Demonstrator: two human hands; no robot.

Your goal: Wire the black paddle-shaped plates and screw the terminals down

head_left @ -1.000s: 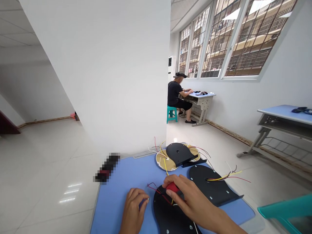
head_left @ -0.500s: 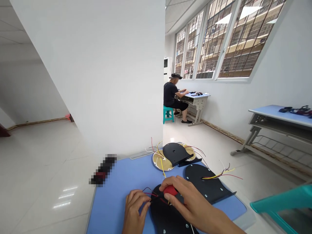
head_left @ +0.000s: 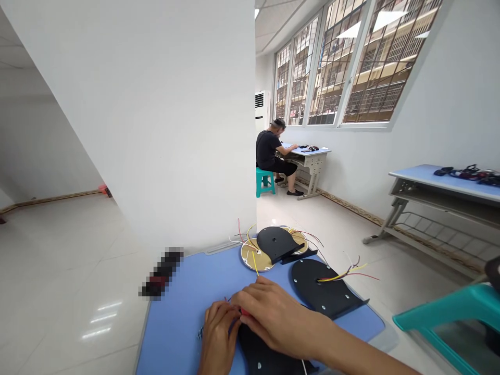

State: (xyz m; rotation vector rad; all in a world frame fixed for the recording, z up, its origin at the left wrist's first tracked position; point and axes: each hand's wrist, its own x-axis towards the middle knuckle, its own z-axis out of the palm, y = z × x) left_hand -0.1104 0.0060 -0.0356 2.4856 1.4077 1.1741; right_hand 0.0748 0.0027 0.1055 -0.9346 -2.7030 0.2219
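My left hand (head_left: 219, 333) is closed, its fingertips pinching thin wires (head_left: 226, 299) that mostly disappear behind the fingers. Against those fingertips presses my right hand (head_left: 269, 315), wrapped around a red rounded object (head_left: 245, 311); only a sliver of red shows and its kind is unclear. Both hands are above a black rounded plate (head_left: 260, 349) with studs, lying on the blue tabletop (head_left: 175, 323). A white wire (head_left: 304, 366) comes out by its lower edge. Something small and bluish (head_left: 200, 332) sticks out left of my left hand.
Another black plate (head_left: 328, 297) with colored wires lies to the right. Behind it, a black plate (head_left: 275, 242) rests over gold discs (head_left: 250, 260). A pixelated dark item (head_left: 162, 273) is at the left edge. A teal stool (head_left: 461, 307) stands right; a person (head_left: 269, 146) sits farther off.
My right hand has moved left with the red object and now meets my left hand. The black strip between them is covered. The view has shifted slightly.
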